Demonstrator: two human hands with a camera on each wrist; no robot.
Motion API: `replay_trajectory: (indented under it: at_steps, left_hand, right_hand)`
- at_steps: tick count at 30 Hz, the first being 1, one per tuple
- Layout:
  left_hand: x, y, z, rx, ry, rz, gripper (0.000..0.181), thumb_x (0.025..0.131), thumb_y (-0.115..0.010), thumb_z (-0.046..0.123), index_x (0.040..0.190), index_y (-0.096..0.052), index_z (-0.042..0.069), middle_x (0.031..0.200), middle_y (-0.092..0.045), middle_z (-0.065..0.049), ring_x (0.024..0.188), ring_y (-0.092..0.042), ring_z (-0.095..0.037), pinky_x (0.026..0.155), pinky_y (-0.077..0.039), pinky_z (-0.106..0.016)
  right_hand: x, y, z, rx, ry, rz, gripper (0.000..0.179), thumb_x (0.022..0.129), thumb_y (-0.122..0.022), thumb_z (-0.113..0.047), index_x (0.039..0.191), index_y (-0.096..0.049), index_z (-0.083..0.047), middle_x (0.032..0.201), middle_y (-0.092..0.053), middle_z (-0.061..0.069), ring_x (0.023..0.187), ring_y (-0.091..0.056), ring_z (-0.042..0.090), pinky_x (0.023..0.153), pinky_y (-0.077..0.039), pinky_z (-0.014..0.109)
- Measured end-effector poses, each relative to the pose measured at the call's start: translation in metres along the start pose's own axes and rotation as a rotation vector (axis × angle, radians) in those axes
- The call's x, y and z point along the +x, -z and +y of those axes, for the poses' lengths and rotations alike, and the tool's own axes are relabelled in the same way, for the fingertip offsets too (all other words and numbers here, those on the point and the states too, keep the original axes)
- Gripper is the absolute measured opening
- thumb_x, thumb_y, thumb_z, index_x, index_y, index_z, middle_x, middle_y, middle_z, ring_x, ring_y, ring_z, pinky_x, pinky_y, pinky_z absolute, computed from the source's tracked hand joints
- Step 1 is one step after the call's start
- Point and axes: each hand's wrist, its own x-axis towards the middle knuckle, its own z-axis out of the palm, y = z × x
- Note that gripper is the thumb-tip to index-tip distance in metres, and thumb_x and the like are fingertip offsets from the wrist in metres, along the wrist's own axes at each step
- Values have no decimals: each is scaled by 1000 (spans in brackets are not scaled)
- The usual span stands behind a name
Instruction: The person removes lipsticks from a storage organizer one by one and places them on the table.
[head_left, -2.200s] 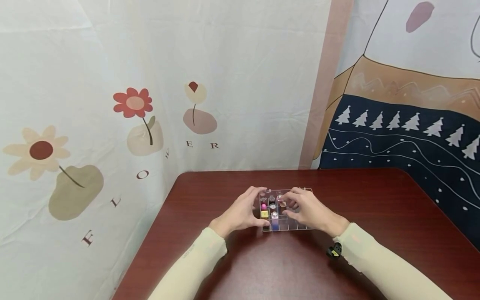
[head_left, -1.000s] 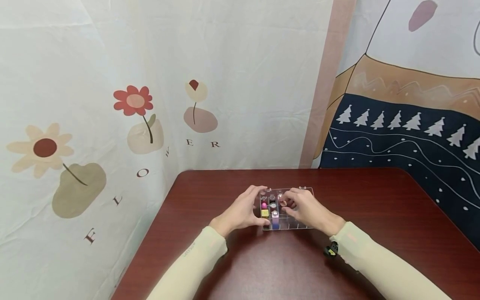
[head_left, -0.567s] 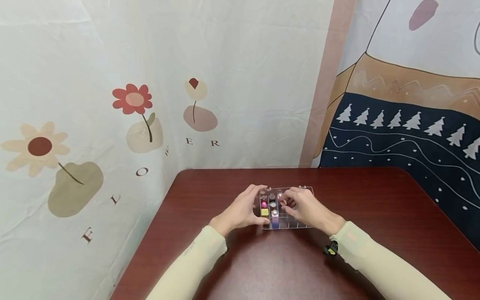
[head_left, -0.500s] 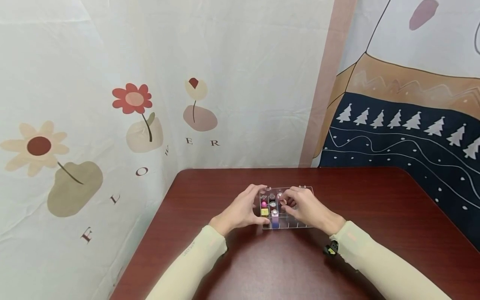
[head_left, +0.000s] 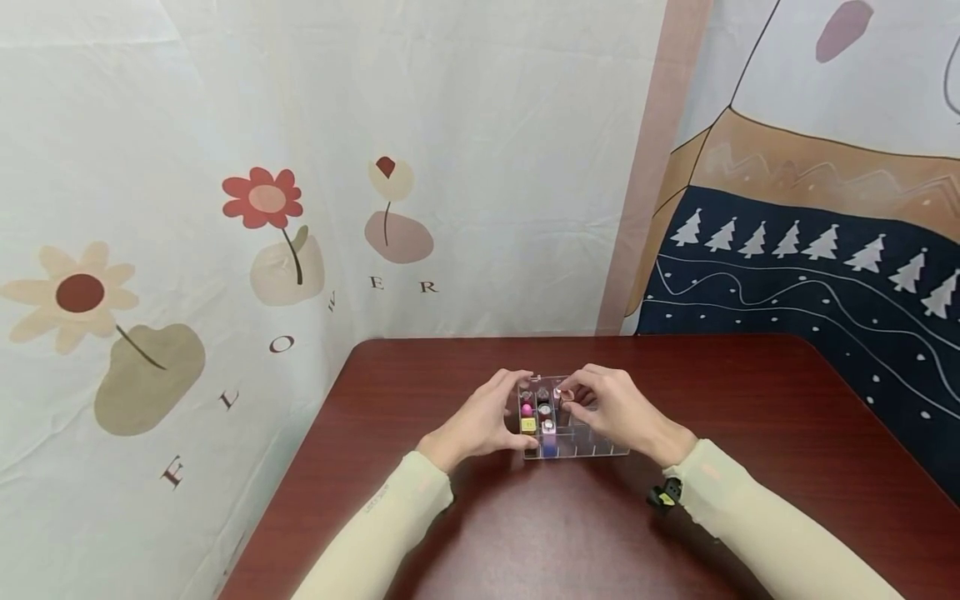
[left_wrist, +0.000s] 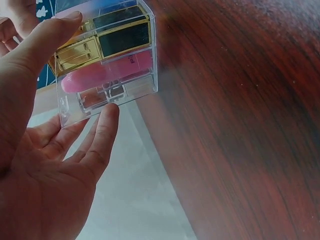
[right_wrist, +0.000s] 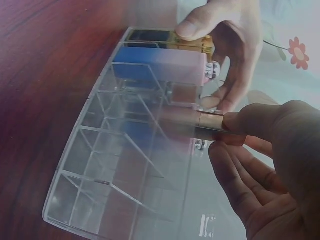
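A clear acrylic lipstick organizer (head_left: 581, 447) stands on the table, lipsticks filling compartments on its left side. My left hand (head_left: 480, 423) grips its left end, thumb at the front and fingers behind. My right hand (head_left: 618, 408) pinches a rose-gold lipstick (right_wrist: 210, 121) between thumb and fingers; its lower part sits inside the organizer's walls in the right wrist view. Close to it are a blue-to-pink lipstick tube (right_wrist: 160, 65) and a gold-and-black lipstick (left_wrist: 102, 47). Below the latter, a pink lipstick (left_wrist: 95, 77) shows through the clear wall in the left wrist view.
The dark red-brown wooden table (head_left: 495, 533) extends around the organizer. Behind it hang a white curtain with printed flowers (head_left: 510, 167) and a dark blue cloth with white trees (head_left: 795, 283).
My right thumb and fingers, spread apart over the lipstick at first, have come together on it. Since then the hand and lipstick have risen slightly. My left hand keeps its place.
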Motion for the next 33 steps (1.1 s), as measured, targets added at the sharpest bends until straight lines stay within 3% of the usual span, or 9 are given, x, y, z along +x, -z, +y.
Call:
replay_trajectory:
  at_steps: [10, 17, 25, 29, 33]
  left_hand:
    - [-2, 3, 6, 10, 34, -14, 109, 85, -108, 25, 174, -45, 10, 153, -61, -11, 132, -74, -28, 107, -70, -37]
    - [-2, 4, 6, 8, 46, -16, 111, 85, -108, 26, 175, -45, 10, 155, -61, -11, 122, -78, -29, 107, -70, -41]
    - [0, 3, 5, 11, 41, -30, 111, 85, -108, 25, 174, -44, 8, 157, -61, -17, 125, -77, -32, 108, -70, -42]
    - [1, 4, 4, 11, 48, -33, 111, 86, -108, 25, 175, -44, 9, 158, -61, -16, 126, -77, -33, 110, -70, -43]
    - [1, 4, 5, 15, 56, -34, 111, 86, -107, 25, 175, -44, 10, 157, -61, -12, 123, -79, -32, 111, -69, -43]
  right_hand:
    - [2, 14, -2, 24, -14, 52, 29, 91, -97, 2, 118, -85, -2, 103, -81, 5, 88, -80, 14, 79, -73, 31]
    - [2, 29, 4, 6, -25, 92, 33, 90, -97, 4, 120, -85, -5, 105, -82, 5, 88, -80, 14, 79, -73, 35]
    - [2, 56, 13, -42, -44, 160, 32, 91, -97, 4, 119, -87, -9, 106, -84, 4, 88, -80, 15, 80, -74, 37]
    - [1, 69, 19, -75, -49, 198, 32, 91, -97, 3, 119, -87, -8, 106, -85, 5, 88, -81, 16, 80, -73, 31]
    - [-2, 83, 26, -113, -71, 214, 32, 92, -96, 3, 120, -87, -6, 107, -85, 6, 88, -81, 19, 82, -66, 14]
